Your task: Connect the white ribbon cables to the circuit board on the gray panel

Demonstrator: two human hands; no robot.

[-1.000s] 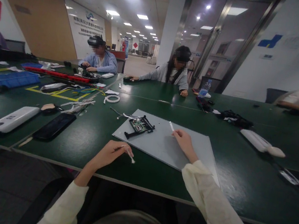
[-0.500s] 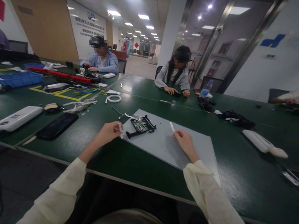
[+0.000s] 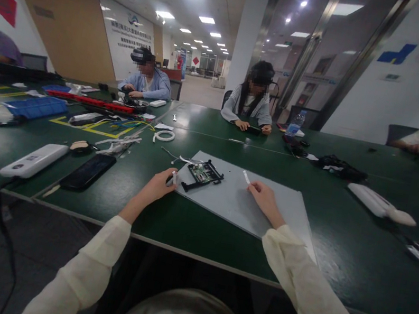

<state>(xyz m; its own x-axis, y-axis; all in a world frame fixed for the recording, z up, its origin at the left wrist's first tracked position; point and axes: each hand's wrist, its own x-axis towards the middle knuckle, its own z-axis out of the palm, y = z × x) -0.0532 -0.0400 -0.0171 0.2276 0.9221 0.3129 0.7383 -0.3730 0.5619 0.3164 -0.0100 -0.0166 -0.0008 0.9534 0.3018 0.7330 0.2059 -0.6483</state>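
Observation:
My left hand pinches a small white piece near the left corner of a grey board. A thin white strip sticks up from the closed fingers of my right hand, which is over the middle of that board. Between my hands, nearer the left one, a black frame with a green circuit board lies on the grey board. A thin cable with a white ribbon runs from the frame's left side onto the green table.
To the left lie a dark phone, a white power bank, a ring of white tape and a blue tray. A white device lies on the right. Several people sit around the green table.
The whole view has shifted slightly, moving most things a little to the right. Both hands keep their pinches, and the circuit board stays on the grey board.

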